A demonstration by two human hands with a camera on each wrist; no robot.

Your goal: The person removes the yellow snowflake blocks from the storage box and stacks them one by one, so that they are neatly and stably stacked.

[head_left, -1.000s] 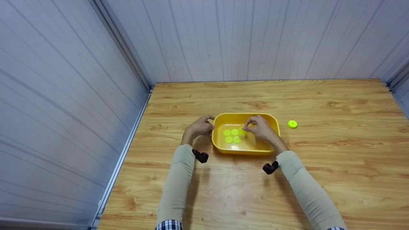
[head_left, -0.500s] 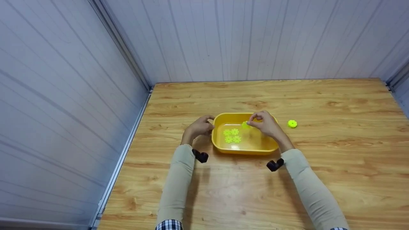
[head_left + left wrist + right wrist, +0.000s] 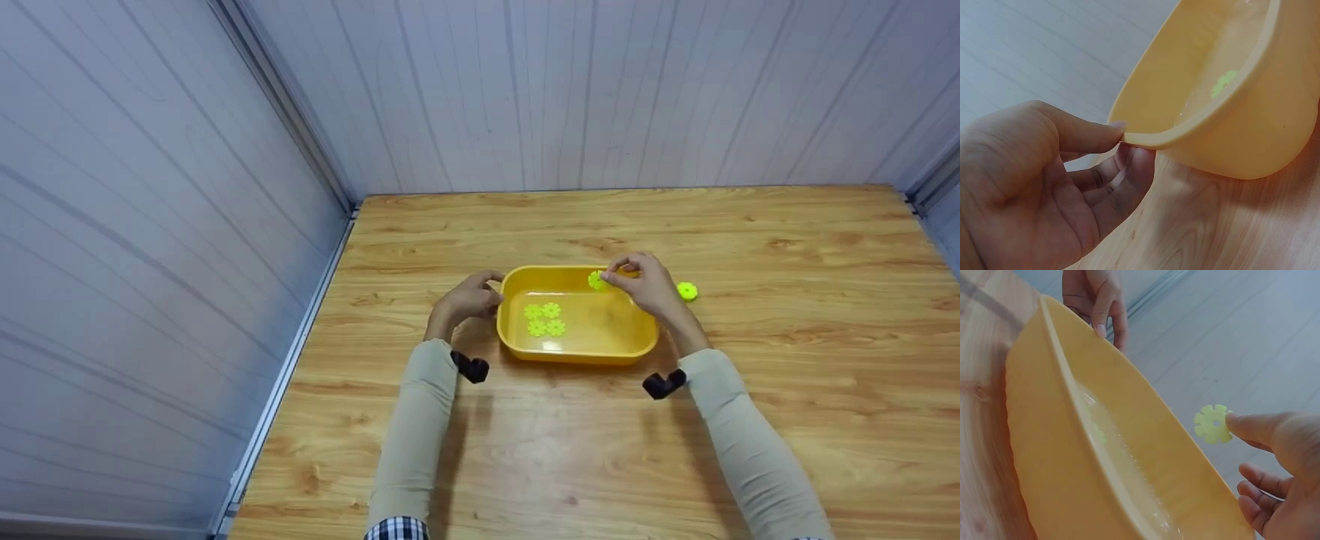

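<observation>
A yellow plastic basin (image 3: 600, 345) stands on the wooden table. My left hand (image 3: 471, 297) pinches its left rim between thumb and fingers, as the left wrist view shows up close. Over the basin's back right part, my right hand (image 3: 649, 289) holds a neon yellow-green notched disc (image 3: 1213, 423) with a small centre hole, gripped at its edge by thumb and finger. Several like discs (image 3: 545, 319) lie grouped on the left of the basin's floor. To the right of the basin, just past my right hand, a small stack of the same discs (image 3: 688, 291) sits on the table.
The wood-grain table (image 3: 570, 450) runs up to a pale panelled wall (image 3: 525, 97) at the back. Another such wall (image 3: 150, 225) borders its left side. A black wrist mount (image 3: 471, 367) juts from each sleeve.
My right hand has moved right and away from me, lifting one disc from beside the grouped discs toward the basin's back right. My left hand stays at the rim.
</observation>
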